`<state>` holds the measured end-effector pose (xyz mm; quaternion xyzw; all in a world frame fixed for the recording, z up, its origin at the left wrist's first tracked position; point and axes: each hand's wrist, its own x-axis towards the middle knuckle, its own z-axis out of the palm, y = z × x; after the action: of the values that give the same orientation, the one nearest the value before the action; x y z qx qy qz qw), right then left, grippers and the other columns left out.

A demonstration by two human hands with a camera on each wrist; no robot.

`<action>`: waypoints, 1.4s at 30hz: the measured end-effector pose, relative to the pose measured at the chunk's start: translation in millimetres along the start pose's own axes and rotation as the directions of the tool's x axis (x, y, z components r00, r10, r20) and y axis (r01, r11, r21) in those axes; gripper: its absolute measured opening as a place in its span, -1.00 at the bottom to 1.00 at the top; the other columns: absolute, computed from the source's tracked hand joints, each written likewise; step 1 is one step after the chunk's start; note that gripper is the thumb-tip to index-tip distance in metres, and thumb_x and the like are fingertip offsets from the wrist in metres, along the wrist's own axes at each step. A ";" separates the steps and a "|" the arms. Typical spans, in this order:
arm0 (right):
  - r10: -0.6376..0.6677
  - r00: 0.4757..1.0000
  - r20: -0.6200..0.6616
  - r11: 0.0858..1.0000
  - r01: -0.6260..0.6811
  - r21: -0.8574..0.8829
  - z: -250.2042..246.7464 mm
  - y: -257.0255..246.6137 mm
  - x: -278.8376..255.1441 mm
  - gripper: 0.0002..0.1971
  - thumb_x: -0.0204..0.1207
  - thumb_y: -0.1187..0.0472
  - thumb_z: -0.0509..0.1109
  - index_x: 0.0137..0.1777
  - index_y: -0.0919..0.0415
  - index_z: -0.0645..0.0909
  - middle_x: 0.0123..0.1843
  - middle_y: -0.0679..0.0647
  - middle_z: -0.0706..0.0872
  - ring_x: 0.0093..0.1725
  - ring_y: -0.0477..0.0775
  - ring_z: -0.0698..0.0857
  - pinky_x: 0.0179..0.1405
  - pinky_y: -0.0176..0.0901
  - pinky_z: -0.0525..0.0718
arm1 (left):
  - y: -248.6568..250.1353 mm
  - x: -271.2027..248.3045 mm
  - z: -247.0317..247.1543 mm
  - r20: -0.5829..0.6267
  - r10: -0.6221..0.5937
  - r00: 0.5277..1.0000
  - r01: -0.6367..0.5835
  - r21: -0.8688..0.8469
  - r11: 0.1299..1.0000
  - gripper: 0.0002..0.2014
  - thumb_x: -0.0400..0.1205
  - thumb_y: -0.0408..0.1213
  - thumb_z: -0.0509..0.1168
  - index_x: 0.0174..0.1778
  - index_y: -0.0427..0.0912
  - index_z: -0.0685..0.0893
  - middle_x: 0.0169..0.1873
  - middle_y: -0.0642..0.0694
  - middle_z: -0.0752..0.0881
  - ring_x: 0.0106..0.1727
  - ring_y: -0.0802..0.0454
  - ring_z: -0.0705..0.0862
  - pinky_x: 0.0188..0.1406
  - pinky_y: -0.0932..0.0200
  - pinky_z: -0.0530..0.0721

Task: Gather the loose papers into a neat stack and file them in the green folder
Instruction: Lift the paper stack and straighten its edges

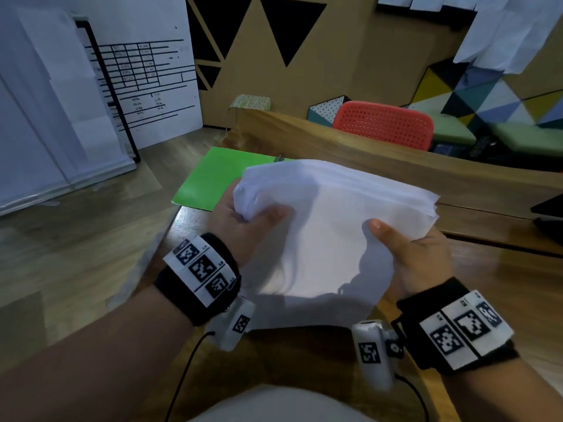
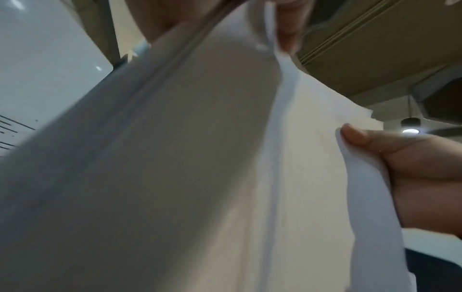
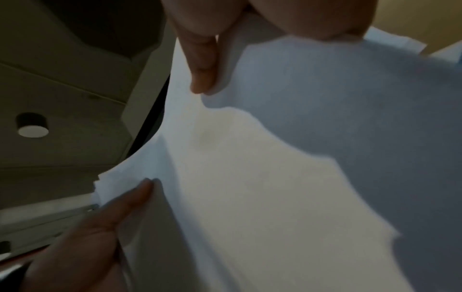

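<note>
A thick stack of white papers (image 1: pixel 329 214) is held tilted above the wooden table (image 1: pixel 304 354), sheet edges slightly fanned at the far right corner. My left hand (image 1: pixel 243 220) grips its left edge, thumb on top and the paper bunched there. My right hand (image 1: pixel 408 248) grips the right edge, thumb on the top sheet. The green folder (image 1: pixel 213 178) lies flat at the table's far left corner, partly hidden behind the stack. In the left wrist view the papers (image 2: pixel 200 158) fill the frame beside the right hand (image 2: pixel 412 168). In the right wrist view the papers (image 3: pixel 275 177) meet the left hand (image 3: pixel 100 227).
A raised wooden ledge (image 1: pixel 396 166) runs along the table's far side, with a red perforated chair (image 1: pixel 384 123) behind it. A dark object (image 1: pixel 548 214) sits at the right edge. The table's left edge drops to the wood floor (image 1: pixel 76 239).
</note>
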<state>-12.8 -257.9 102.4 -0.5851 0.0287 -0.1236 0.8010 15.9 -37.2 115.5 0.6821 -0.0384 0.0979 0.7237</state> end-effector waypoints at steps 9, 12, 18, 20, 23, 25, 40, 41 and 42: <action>-0.454 0.885 0.102 0.876 0.464 -0.129 13.4 -32.0 -2.7 -0.63 0.23 0.12 0.56 0.04 -0.07 0.59 -0.10 -0.02 0.72 -0.09 -0.03 0.66 -0.08 -0.23 0.68 | 16.6 7.8 -10.7 0.104 0.278 0.955 -0.276 -0.028 0.961 -0.52 0.36 -0.31 0.46 0.13 0.10 0.49 -0.02 0.06 0.73 -0.07 0.26 0.73 -0.12 0.33 0.72; -0.482 0.869 0.117 0.832 0.495 -0.249 12.4 -32.6 2.1 -0.90 0.38 0.12 0.51 -0.17 -0.15 0.76 -0.23 -0.15 0.76 -0.20 -0.10 0.67 -0.13 -0.36 0.61 | 18.5 9.9 -7.9 0.058 0.276 0.959 -0.274 -0.040 0.961 -0.79 0.42 -0.37 0.36 -0.11 0.03 0.65 -0.15 0.18 0.78 -0.10 0.31 0.72 -0.09 0.39 0.67; -0.416 0.907 0.065 0.889 0.421 -0.182 2.2 -24.9 7.0 -0.76 0.27 -0.16 0.54 -0.21 -0.04 0.76 -0.23 -0.12 0.80 -0.20 -0.08 0.70 -0.12 -0.15 0.66 | 13.5 12.9 -12.1 0.100 0.260 0.960 -0.239 -0.185 0.953 -0.84 0.30 -0.35 0.42 -0.37 0.02 0.63 -0.16 0.08 0.80 -0.03 0.18 0.73 -0.06 0.30 0.65; -0.334 0.924 0.187 0.935 0.349 -0.057 -5.5 -19.8 9.3 -0.36 0.03 -0.28 0.62 0.08 -0.01 0.60 -0.04 -0.05 0.76 -0.09 0.00 0.74 -0.12 -0.12 0.72 | 7.8 14.6 -18.0 0.155 0.256 0.954 -0.224 -0.197 0.954 -0.63 0.17 -0.21 0.52 -0.17 0.03 0.56 0.00 -0.01 0.75 0.07 0.01 0.71 0.02 0.10 0.70; -0.096 0.948 0.303 0.994 0.107 -0.021 -9.4 -7.4 8.1 0.02 -0.23 -0.15 0.76 0.28 0.13 0.45 0.04 0.02 0.79 -0.02 0.02 0.80 -0.16 -0.15 0.78 | -8.9 16.2 -21.1 0.208 0.088 0.974 -0.058 -0.146 0.987 -0.22 -0.07 0.01 0.67 0.07 0.09 0.53 0.06 -0.06 0.71 0.03 -0.03 0.72 0.01 -0.04 0.76; 0.022 0.969 0.247 0.993 0.009 -0.122 -8.0 5.9 6.0 -0.05 -0.27 -0.08 0.78 0.22 0.17 0.60 0.06 0.12 0.82 0.07 0.17 0.80 -0.07 -0.01 0.79 | -19.2 12.8 -16.5 0.164 -0.069 0.984 0.078 -0.048 0.996 -0.34 -0.10 -0.02 0.64 -0.05 -0.01 0.70 -0.11 -0.08 0.78 -0.08 -0.10 0.75 -0.05 -0.14 0.76; -0.346 0.938 -0.004 0.930 0.343 -0.133 6.3 -9.9 -8.8 -0.49 0.12 -0.13 0.62 0.10 -0.30 0.59 -0.07 -0.26 0.71 -0.10 -0.07 0.69 0.02 0.09 0.69 | -0.4 10.0 -10.0 0.106 0.212 0.972 -0.195 -0.145 0.970 -0.54 0.28 -0.24 0.40 0.08 0.17 0.54 -0.14 0.05 0.74 -0.23 0.12 0.70 -0.20 0.20 0.75; -0.385 0.923 0.012 0.902 0.379 -0.205 6.6 -13.0 -10.4 -0.59 0.20 -0.13 0.58 0.07 -0.32 0.63 -0.08 -0.31 0.70 -0.08 -0.05 0.66 0.05 0.11 0.68 | 0.5 11.2 -9.8 0.110 0.222 0.969 -0.208 -0.128 0.970 -0.61 0.28 -0.23 0.38 0.01 0.21 0.60 -0.14 0.11 0.74 -0.23 0.14 0.68 -0.21 0.23 0.72; -0.414 0.910 0.020 0.875 0.404 -0.267 5.6 -14.8 -10.3 -0.68 0.26 -0.13 0.55 0.03 -0.34 0.66 -0.07 -0.34 0.70 -0.01 0.00 0.63 0.11 0.19 0.65 | 1.0 12.3 -9.7 0.106 0.216 0.971 -0.203 -0.116 0.972 -0.67 0.27 -0.20 0.37 -0.10 0.24 0.65 -0.20 0.17 0.74 -0.27 0.17 0.66 -0.25 0.27 0.69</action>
<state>-24.2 -254.5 117.2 -0.6773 -0.0646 -0.2961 0.6704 27.0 -26.4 118.1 0.6400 -0.1580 0.1311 0.7404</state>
